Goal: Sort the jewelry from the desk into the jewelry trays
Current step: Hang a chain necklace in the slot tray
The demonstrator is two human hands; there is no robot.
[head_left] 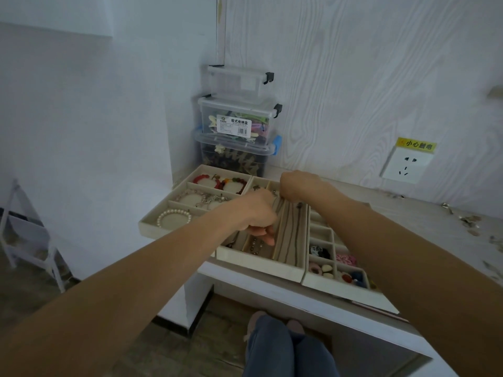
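The left hand (258, 213) was over the middle tray (261, 265), fingers curled downward into one of its long compartments; the grip appeared to pinch a thin dark necklace (255, 244) lying there, though the contact point was partly hidden. The right hand (298, 186) was at the far end of the same tray, fingers curled tight over the divider; what the grip held could not be told.

The middle tray sat between two others, edges touching. The left tray (152, 227) held a pearl bracelet (174, 217) in its near compartment, metal bracelets in the next, and red bead bracelets (220, 182) at the far end. Its near left corner overhung the edge of the surface (408, 210). The right tray (343, 291), with small square compartments, held coloured small pieces (324, 269); its near edge lay at the front lip of the surface.

Loose small metal pieces (469, 221) lay scattered on the surface well to the right, with open room between them and the trays. Three stacked clear boxes (236, 123) stood just behind the trays in the wall corner. A wall socket (407, 165) was on the back panel to the right.
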